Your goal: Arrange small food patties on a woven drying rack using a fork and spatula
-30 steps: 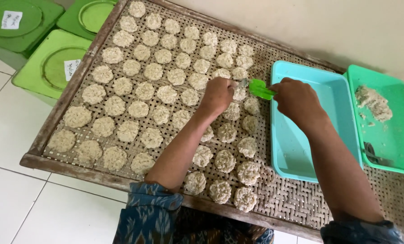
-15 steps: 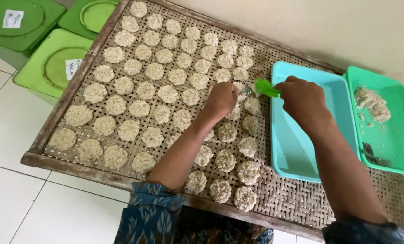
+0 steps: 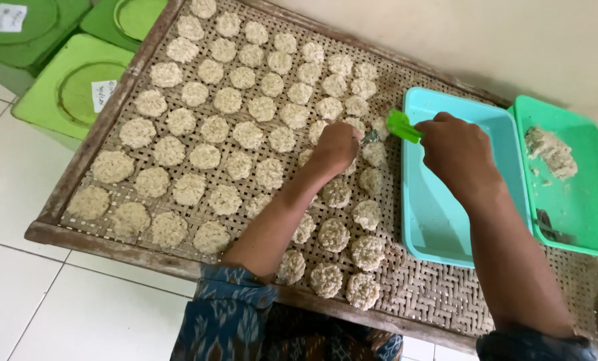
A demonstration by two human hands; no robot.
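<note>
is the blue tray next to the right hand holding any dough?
No, the blue tray is bare inside; the only lump of dough lies in the green tray beside it.

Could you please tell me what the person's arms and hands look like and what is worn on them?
Both forearms are bare from above the elbow down, and the left hand and right hand wear no gloves; no rings or watch show. The left sleeve is dark blue with a lighter swirling print. The right sleeve looks plain dark blue.

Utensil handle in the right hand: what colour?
Bright green. The utensil handle sticks out of the right hand, clearest in the head view.
</note>
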